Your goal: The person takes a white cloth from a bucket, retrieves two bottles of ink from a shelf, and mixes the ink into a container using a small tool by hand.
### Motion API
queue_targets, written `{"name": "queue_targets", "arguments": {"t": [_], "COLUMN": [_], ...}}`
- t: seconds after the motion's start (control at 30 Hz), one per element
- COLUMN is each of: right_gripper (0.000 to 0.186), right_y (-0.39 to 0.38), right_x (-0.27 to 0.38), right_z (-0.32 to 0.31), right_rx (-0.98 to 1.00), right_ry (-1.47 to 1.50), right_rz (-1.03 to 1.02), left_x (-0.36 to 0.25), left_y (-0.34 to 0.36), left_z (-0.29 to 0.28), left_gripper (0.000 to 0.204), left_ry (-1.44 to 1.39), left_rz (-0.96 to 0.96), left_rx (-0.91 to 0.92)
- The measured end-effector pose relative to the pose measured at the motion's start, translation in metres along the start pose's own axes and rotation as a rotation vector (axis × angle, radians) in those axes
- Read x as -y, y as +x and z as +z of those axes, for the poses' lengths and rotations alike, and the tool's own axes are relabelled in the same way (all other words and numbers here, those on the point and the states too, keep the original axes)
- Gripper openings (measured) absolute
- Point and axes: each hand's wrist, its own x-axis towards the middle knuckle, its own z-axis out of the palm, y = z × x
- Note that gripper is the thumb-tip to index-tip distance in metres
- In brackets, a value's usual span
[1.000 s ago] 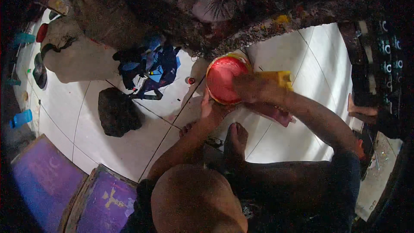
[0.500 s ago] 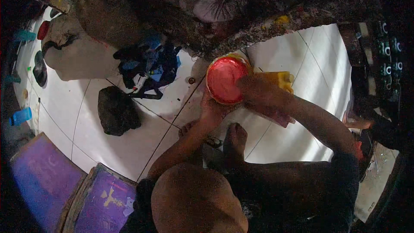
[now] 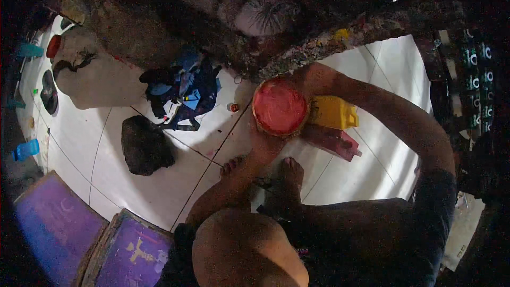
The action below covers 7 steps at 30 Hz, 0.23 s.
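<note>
A round tub with a smooth, glossy red surface and a crusted, stained rim is in the middle of the head view, above the tiled floor. My left hand is closed round its near side, with the fingers partly hidden beneath it. At the far right rim is my right hand, its arm curving round from the right. Dark and blur hide its fingers, so I cannot see whether they grip the rim. Just right of the tub are a yellow plastic container and a red one.
A dark stone-like lump and a blue-black heap of cloth or plastic lie on the left. Purple painted boards fill the lower left. A rough, crusted ledge and bundled sacks are at the back. My bare feet are below the tub.
My right hand has moved from over the tub's right side to its far right rim, baring more of the red surface. The left hand still holds the tub. The view has shifted slightly.
</note>
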Motion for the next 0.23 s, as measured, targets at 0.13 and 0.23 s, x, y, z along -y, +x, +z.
{"name": "queue_targets", "arguments": {"t": [0.13, 0.23], "right_gripper": [0.029, 0.045], "right_y": [-0.025, -0.033], "right_x": [0.043, 0.1], "right_z": [-0.025, -0.003], "right_rx": [0.468, 0.076], "right_ry": [-0.074, 0.579], "right_rz": [0.299, 0.71], "left_x": [-0.002, -0.008], "left_y": [0.002, 0.001], "left_z": [-0.012, -0.008], "left_gripper": [0.08, 0.084], "left_ry": [-0.084, 0.561], "left_rz": [-0.013, 0.31], "left_rx": [0.072, 0.196]}}
